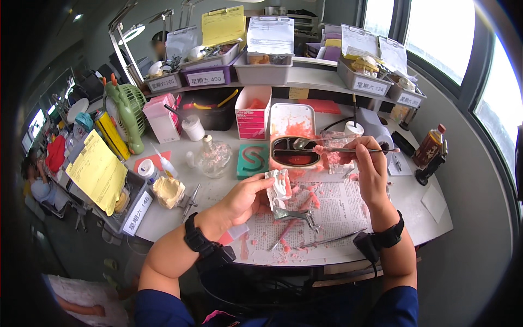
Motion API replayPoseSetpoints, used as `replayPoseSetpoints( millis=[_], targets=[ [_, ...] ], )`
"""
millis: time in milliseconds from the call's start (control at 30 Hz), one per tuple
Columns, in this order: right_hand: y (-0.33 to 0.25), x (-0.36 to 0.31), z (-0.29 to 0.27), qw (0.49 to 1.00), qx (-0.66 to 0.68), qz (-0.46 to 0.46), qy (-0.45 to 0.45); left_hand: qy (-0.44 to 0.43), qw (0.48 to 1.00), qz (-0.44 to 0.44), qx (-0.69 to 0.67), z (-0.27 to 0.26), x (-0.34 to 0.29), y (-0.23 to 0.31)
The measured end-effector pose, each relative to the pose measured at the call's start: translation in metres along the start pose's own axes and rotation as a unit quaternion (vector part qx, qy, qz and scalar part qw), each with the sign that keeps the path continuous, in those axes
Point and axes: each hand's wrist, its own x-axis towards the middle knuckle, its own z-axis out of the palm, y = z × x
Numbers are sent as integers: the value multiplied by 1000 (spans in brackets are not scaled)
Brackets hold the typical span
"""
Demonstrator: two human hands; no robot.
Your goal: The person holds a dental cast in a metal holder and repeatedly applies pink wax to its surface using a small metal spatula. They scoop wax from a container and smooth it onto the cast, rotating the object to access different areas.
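Note:
My left hand (244, 200) is closed around a white plaster dental model (278, 188) with pink wax along its face. Just below the model, a metal hinged articulator (298, 216) lies over the newspaper; whether the two are joined I cannot tell. In my right hand (370, 166), raised at the right, a thin wax spatula (340, 149) is pinched between thumb and fingers. Its far end reaches left over a wax pot (294, 166), which has dark compartments and pink wax inside and around it. Behind the pot stands its wax-smeared white lid (292, 119).
Newspaper (340, 210) with pink wax scraps covers the front of the table. Left of the pot are a green block (252, 161), a glass jar (214, 158) and another plaster model (168, 192). A brown bottle (430, 146) stands at right. Labelled trays (264, 73) line the shelf behind.

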Motion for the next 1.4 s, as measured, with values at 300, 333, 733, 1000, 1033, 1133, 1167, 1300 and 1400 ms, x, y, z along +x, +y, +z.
replayPoseSetpoints(
  millis=[300, 333, 733, 1000, 1033, 1133, 1167, 1300, 1400],
  targets=[
    [-7, -8, 6, 995, 55, 34, -76, -7, 1000, -2, -20, -2, 3, -1],
    [-7, -8, 6, 995, 55, 34, -79, -4, 1000, -2, -22, -4, 4, -3],
    [-8, -9, 5, 992, 86, 33, -88, 19, 999, -15, -42, -8, 4, -5],
    [-14, -9, 5, 994, 39, 24, -99, -7, 999, -10, -32, -5, 3, -2],
    [-15, -9, 5, 994, 33, 17, -100, -2, 1000, -10, -26, -3, 1, 0],
    [-11, -6, 2, 998, 14, 4, -58, -1, 1000, -7, -20, -1, 1, 1],
    [-8, -5, 2, 998, -4, 28, -58, -4, 1000, -6, -21, -1, 2, 1],
    [4, -1, 2, 993, -45, 85, -63, 3, 1000, -6, -23, -3, 1, 0],
    [1, -1, 0, 997, 0, 66, -51, 3, 1000, -4, -25, -6, 2, -3]
  ],
)
